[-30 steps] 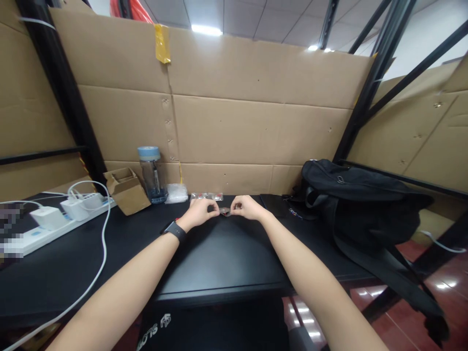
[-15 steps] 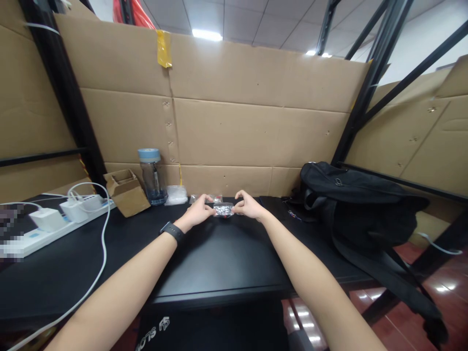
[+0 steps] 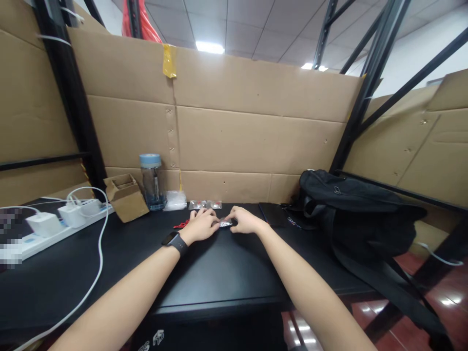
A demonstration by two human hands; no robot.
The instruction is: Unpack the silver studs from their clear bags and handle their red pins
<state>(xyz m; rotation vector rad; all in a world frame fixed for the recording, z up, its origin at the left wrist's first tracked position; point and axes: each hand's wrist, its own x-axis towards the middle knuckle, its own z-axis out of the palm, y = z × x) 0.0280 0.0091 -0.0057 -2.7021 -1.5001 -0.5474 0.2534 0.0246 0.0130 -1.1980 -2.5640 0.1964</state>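
My left hand (image 3: 201,226) and my right hand (image 3: 243,221) rest low on the black table (image 3: 219,268), fingertips meeting over a small clear plastic bag (image 3: 225,224) of shiny small parts. Both hands pinch the bag's ends and press it down against the tabletop. A black watch sits on my left wrist. A small red item (image 3: 180,225) pokes out just left of my left hand. Behind the hands, two or three more small clear bags (image 3: 204,204) lie in a row near the cardboard wall.
A blue-lidded bottle (image 3: 151,181), an open cardboard box (image 3: 126,197) and a crumpled plastic bag (image 3: 175,200) stand at the back left. A white power strip (image 3: 54,226) with chargers and cable lies far left. A black backpack (image 3: 351,209) fills the right side.
The hands held the small bag lifted off the table half a second ago; now they have lowered it flat onto the tabletop. The camera view tilted slightly upward.
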